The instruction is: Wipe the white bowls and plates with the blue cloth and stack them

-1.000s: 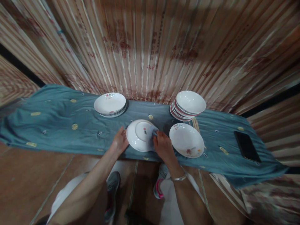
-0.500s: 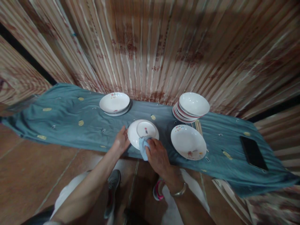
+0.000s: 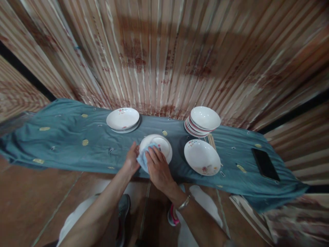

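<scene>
An upside-down white plate (image 3: 162, 145) rests on the teal cloth in front of me, its foot ring facing up. My left hand (image 3: 131, 159) grips the plate's left rim. My right hand (image 3: 158, 168) presses a crumpled pale blue cloth (image 3: 144, 158) onto the plate's underside, hiding its lower left part. To the right of my right hand, a white plate with a floral pattern (image 3: 202, 157) lies face up. Two stacks of white plates (image 3: 122, 118) (image 3: 203, 118) stand beyond my hands.
A teal cloth with yellow embroidered spots (image 3: 64, 137) runs along the surface against a corrugated wall (image 3: 164, 58). Wooden chopsticks (image 3: 212, 141) lie by the right stack. A black phone (image 3: 265, 164) sits at the right. My shoes show below on a tiled floor.
My right hand has carried the blue cloth leftward across the plate's underside. The plate stays under my left hand, and the other plates have not moved.
</scene>
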